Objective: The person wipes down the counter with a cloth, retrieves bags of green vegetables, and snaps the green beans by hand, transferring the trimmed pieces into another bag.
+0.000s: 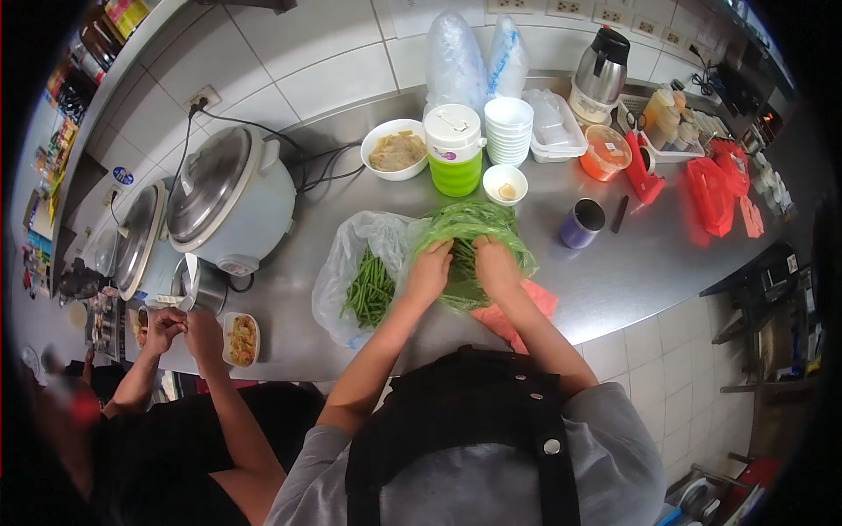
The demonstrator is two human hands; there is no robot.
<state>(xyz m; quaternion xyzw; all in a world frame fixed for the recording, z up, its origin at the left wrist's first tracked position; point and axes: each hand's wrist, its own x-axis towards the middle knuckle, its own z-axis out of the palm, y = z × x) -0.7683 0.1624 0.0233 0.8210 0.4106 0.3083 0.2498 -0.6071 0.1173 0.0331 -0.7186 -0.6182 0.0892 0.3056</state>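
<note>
Both my hands are at the mouth of a green plastic bag (474,219) with green vegetables inside. My left hand (430,273) is closed at the bag's left side, its fingers bent toward the contents. On the right side, my right hand (496,265) has its fingertips curled into the bag; what they pinch is too small to tell. Just left of it, a clear plastic bag (333,254) holds cut green beans (370,287). A red plastic piece (535,302) lies partly under the green bag, near the counter's front edge.
Bowls, a green jug (456,168) and stacked white cups (509,131) stand behind the bags. A purple tumbler (582,223) is to the right. Rice cookers (230,197) stand left. A co-worker's hands (184,331) are beside a food tray (241,339) at lower left.
</note>
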